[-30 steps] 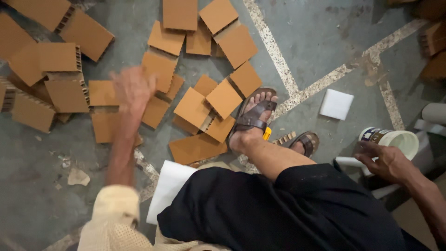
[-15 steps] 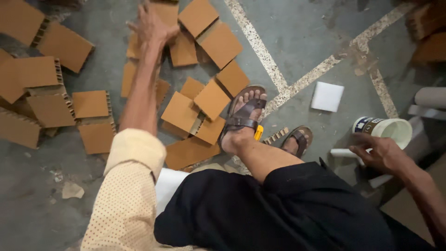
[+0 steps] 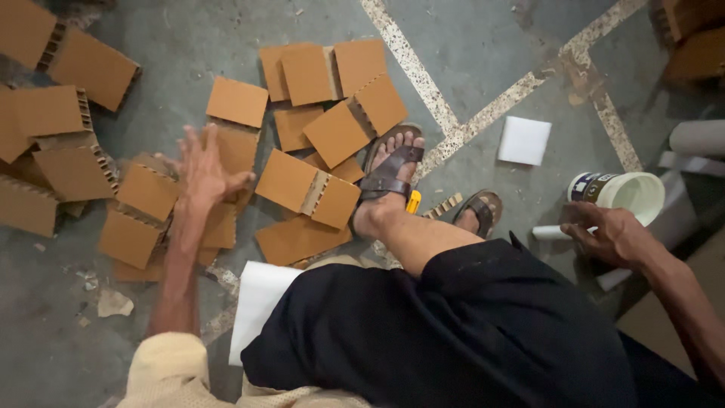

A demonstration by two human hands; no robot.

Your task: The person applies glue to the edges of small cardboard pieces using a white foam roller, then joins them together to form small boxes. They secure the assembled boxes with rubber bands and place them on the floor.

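Many brown honeycomb cardboard blocks (image 3: 306, 189) lie scattered over the grey concrete floor (image 3: 483, 45), some flat and some overlapping, spreading from about nine o'clock round to twelve o'clock of the seated person. The left hand (image 3: 202, 170) stretches out over them at roughly ten o'clock, fingers spread wide and palm down, gripping nothing; it hovers on or just above a block, and whether it touches cannot be told. The loose scatter within arm's reach looks suited to picking pieces one at a time. At about three o'clock the right hand (image 3: 613, 236) rests with fingers loosely curled beside a white tub (image 3: 627, 193) that stands open on the floor; its fingertips seem to meet a white roll (image 3: 550, 232) lying just below the tub, though a firm grip cannot be confirmed. A sandalled foot (image 3: 389, 177) presses on the edge of the blocks at twelve o'clock, with a small yellow object (image 3: 413, 202) just beside it. A white square sheet (image 3: 525, 140) lies apart near one o'clock, and a white board (image 3: 257, 306) pokes out from under the dark-clothed lap (image 3: 453, 332).
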